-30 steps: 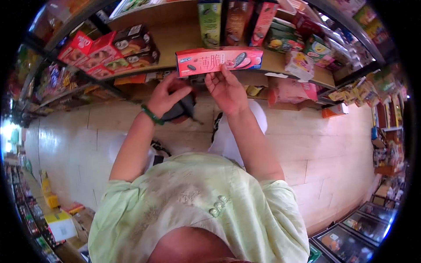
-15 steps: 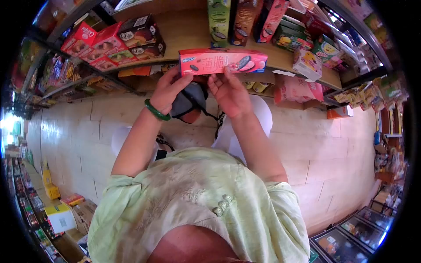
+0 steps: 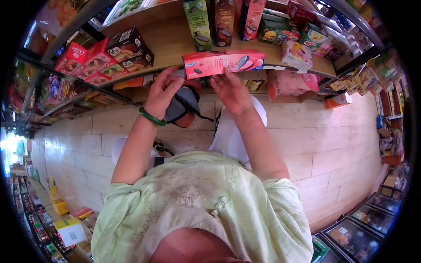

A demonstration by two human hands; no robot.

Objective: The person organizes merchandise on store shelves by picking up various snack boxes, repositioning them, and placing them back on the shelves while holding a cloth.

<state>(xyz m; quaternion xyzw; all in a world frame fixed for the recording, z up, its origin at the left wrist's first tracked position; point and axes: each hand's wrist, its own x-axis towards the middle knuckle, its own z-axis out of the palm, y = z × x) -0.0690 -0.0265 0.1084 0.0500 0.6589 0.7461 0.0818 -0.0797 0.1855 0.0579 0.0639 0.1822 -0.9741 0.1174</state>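
A long pink-red biscuit box (image 3: pixel 215 64) lies lengthwise at the shelf's front edge, its printed face towards me. My right hand (image 3: pixel 233 91) grips its lower side, with a fingertip over the front and the other fingers curled below. Just off the box's left end is my left hand (image 3: pixel 161 94), open with thumb and fingers apart and nothing visible in it; a green bangle (image 3: pixel 152 117) circles that wrist. Behind the box, a green box (image 3: pixel 197 24), a brown box (image 3: pixel 224 22) and a pink box (image 3: pixel 253 19) stand upright on the wooden shelf (image 3: pixel 164 33).
Red biscuit boxes (image 3: pixel 96 57) and dark boxes (image 3: pixel 130 47) sit on the shelf's left. Green packs (image 3: pixel 278 31) and a small white-pink box (image 3: pixel 297 55) are at right. Below hang a grey bag (image 3: pixel 186 105) and a large pink package (image 3: pixel 291 83). Metal posts flank the shelf.
My left hand has come away from the box's left end. The box has tilted slightly in my right hand. The view has shifted, so the shelf goods appear further left.
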